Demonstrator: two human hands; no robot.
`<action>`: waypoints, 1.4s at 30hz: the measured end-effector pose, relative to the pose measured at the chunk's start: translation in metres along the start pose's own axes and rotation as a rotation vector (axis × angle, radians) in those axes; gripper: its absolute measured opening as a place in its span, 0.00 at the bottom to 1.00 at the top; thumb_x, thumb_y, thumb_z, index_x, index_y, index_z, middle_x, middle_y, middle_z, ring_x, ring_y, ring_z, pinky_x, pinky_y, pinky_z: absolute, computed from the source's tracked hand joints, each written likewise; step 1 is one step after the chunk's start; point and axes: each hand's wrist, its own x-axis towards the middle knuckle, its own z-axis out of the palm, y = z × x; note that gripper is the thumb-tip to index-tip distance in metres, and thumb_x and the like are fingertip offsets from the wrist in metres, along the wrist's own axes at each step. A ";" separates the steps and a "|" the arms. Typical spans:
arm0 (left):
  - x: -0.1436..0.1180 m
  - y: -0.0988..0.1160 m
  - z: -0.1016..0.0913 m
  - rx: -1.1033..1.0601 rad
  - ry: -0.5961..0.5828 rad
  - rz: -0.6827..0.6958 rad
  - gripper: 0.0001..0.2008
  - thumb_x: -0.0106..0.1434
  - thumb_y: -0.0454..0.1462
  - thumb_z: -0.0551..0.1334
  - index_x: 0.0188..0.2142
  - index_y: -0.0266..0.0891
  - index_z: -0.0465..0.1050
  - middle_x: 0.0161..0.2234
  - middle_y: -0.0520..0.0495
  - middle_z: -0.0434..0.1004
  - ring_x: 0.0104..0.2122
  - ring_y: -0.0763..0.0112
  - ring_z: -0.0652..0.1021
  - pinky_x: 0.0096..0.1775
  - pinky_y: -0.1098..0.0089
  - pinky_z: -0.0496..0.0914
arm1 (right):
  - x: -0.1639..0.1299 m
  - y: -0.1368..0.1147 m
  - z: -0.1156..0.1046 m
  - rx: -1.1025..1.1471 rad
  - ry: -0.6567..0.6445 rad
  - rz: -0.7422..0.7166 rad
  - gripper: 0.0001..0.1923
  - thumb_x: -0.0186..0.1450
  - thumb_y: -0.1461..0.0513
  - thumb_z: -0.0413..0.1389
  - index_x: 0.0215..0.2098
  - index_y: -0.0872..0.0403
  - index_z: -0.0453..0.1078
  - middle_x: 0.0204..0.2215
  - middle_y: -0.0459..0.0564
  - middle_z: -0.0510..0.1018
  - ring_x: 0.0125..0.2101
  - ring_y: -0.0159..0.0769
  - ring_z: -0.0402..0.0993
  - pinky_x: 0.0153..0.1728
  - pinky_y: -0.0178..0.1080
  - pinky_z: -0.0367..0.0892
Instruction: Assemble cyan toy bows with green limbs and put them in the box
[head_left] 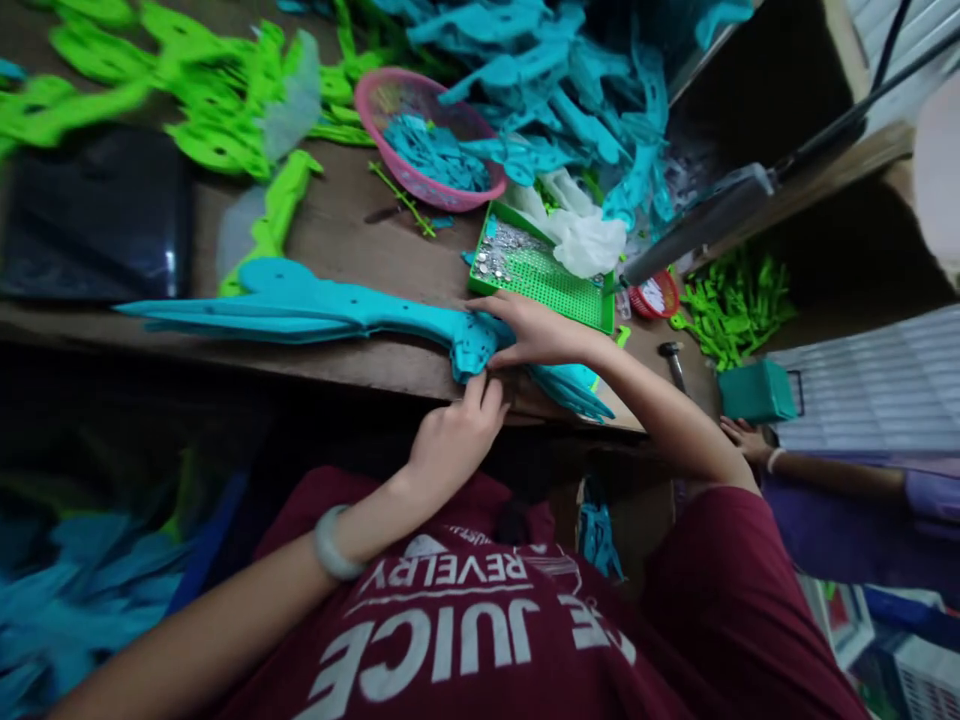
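Note:
A long turquoise plastic part (405, 318) lies along the table's front edge, its pointed, layered end to the left and a knobbed end with small dark holes in front of me. My right hand (536, 330) curls around that knobbed end, thumb and fingers gripping it. From below, my left hand (459, 425), with a pale bracelet on the wrist, brings its bunched fingertips against the knob's lower tip. Whatever those fingertips pinch is hidden. Under my right forearm a second layered turquoise piece (574, 390) sticks out over the edge.
Behind the hands stand a green basket (555, 290) with small metal pieces and a pink bowl (431, 185) of turquoise bits. Turquoise and lime-green parts (217, 90) are heaped at the back. A hammer (673, 365) lies rightward, near another person's hand (750, 440).

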 end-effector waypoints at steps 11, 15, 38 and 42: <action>-0.014 -0.019 0.026 -0.058 0.343 0.203 0.18 0.71 0.30 0.50 0.54 0.32 0.74 0.61 0.28 0.71 0.26 0.66 0.83 0.25 0.69 0.73 | -0.011 0.034 0.020 0.091 0.154 -0.175 0.30 0.68 0.56 0.60 0.65 0.57 0.62 0.56 0.61 0.74 0.55 0.48 0.71 0.58 0.54 0.68; -0.026 -0.047 0.033 -0.140 0.593 0.495 0.21 0.68 0.26 0.57 0.59 0.35 0.69 0.57 0.34 0.78 0.43 0.64 0.84 0.43 0.68 0.77 | -0.018 0.037 0.031 0.119 0.237 -0.189 0.27 0.69 0.53 0.57 0.63 0.53 0.64 0.53 0.59 0.74 0.54 0.47 0.71 0.57 0.55 0.68; 0.033 -0.062 0.000 0.161 0.517 0.709 0.17 0.67 0.30 0.64 0.53 0.21 0.74 0.55 0.25 0.77 0.56 0.40 0.78 0.51 0.52 0.78 | -0.053 0.087 -0.057 0.578 0.826 0.043 0.33 0.62 0.39 0.58 0.58 0.47 0.64 0.41 0.50 0.79 0.40 0.43 0.79 0.45 0.50 0.75; 0.036 -0.048 0.006 0.089 0.518 0.667 0.18 0.66 0.32 0.65 0.54 0.22 0.74 0.56 0.25 0.76 0.57 0.40 0.77 0.52 0.52 0.77 | -0.016 0.075 -0.063 0.706 0.789 -0.089 0.35 0.55 0.42 0.66 0.54 0.45 0.64 0.30 0.42 0.72 0.31 0.36 0.75 0.39 0.44 0.76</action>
